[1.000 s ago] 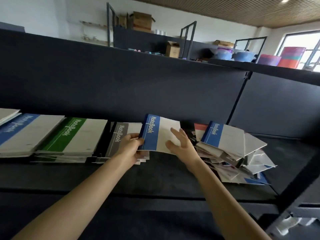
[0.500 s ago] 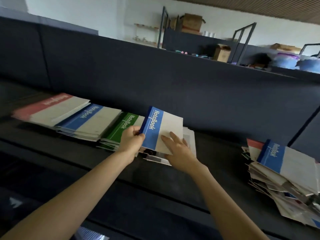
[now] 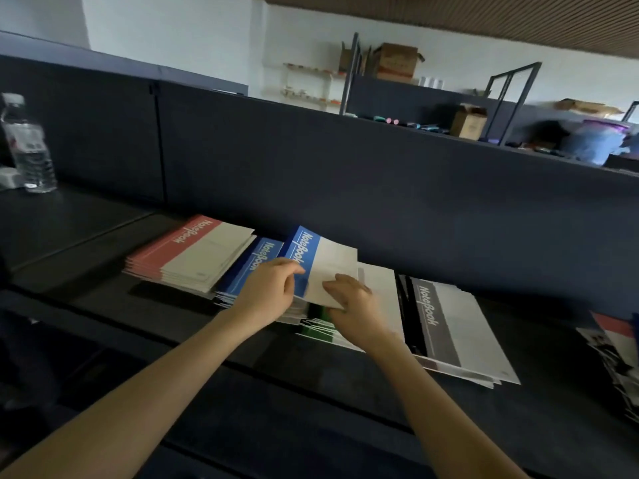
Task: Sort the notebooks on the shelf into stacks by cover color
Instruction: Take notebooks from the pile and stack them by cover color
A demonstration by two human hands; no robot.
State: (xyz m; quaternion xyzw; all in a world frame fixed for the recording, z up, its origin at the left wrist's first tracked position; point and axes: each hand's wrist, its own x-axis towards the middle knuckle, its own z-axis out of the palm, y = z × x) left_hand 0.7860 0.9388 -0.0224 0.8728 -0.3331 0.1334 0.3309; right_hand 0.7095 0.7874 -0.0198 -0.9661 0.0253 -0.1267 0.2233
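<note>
Blue notebook (image 3: 313, 261) carried left over blue stack (image 3: 256, 267) | left hand (image 3: 268, 292) pinches spine | right hand (image 3: 352, 302) fingers grip edge

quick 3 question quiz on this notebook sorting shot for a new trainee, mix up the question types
1. True or false: the left hand grips the blue notebook by its blue band.
2. Fill in: the leftmost stack has ____ covers.
3. The right hand holds: A) the blue notebook's white part, B) a cardboard box, C) a pen.

Key: 1 true; 2 red; 3 A.
</note>
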